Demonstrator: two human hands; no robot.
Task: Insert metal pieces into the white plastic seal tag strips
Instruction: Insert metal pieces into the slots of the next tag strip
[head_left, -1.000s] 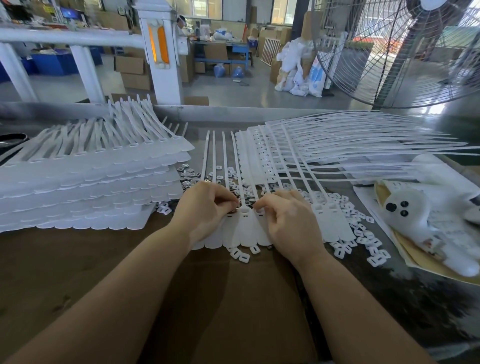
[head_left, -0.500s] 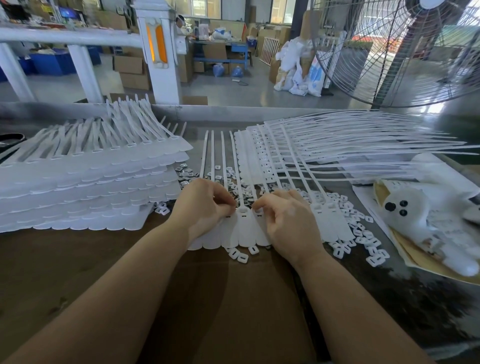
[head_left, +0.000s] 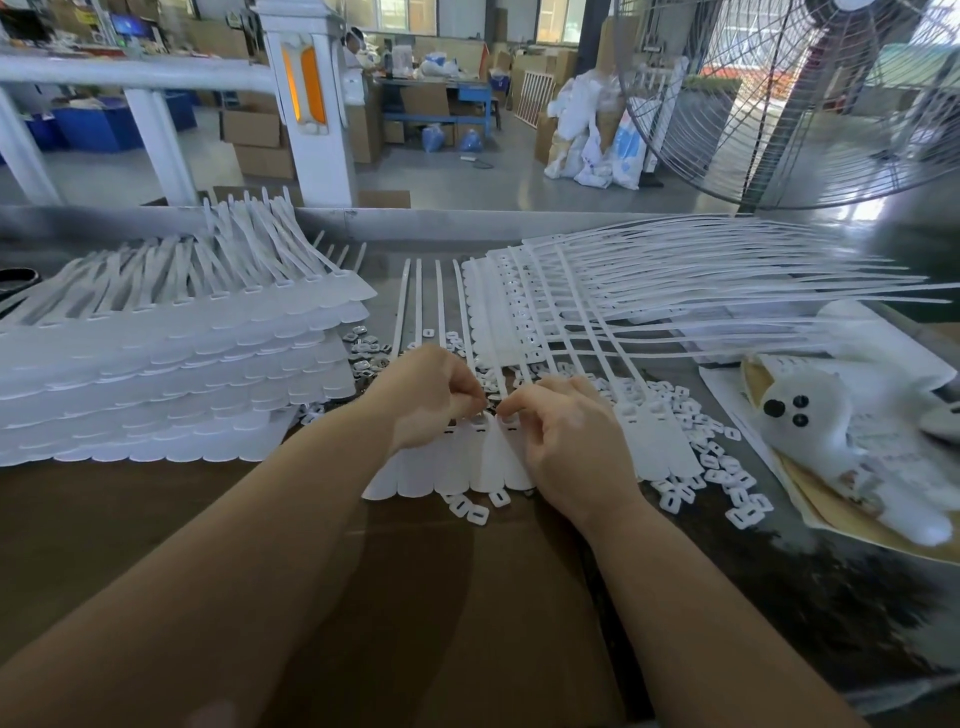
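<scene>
Both hands work at the middle of the desk (head_left: 156, 519), over a row of white seal tags (head_left: 467, 467) lying flat side by side, their rounded ends toward the person and their thin tails running away. The left hand (head_left: 426, 397) has its fingers curled, thumb and fingertips pinched together right at the slotted head of one tag; whatever small piece it pinches is hidden by the fingers. The right hand (head_left: 566, 436) is curled too, its fingertips pressing down on the head of the neighbouring tag, with the two hands almost touching.

Small metal pieces (head_left: 366, 353) lie loose in a heap just beyond the left hand, beside a tall stack of tags (head_left: 171, 374) at the left. White plastic clips (head_left: 727, 483) are scattered on the desk to the right of the hands, and a few more sit at the near edge of the row. Another fanned pile of tags (head_left: 675, 291) spreads out at the right rear, tails pointing right.

None of these parts is in a box or tray; all lie straight on the desk. At the far right a white plush toy (head_left: 821, 415) rests on papers (head_left: 727, 395). A large fan (head_left: 789, 98) stands behind the desk.
</scene>
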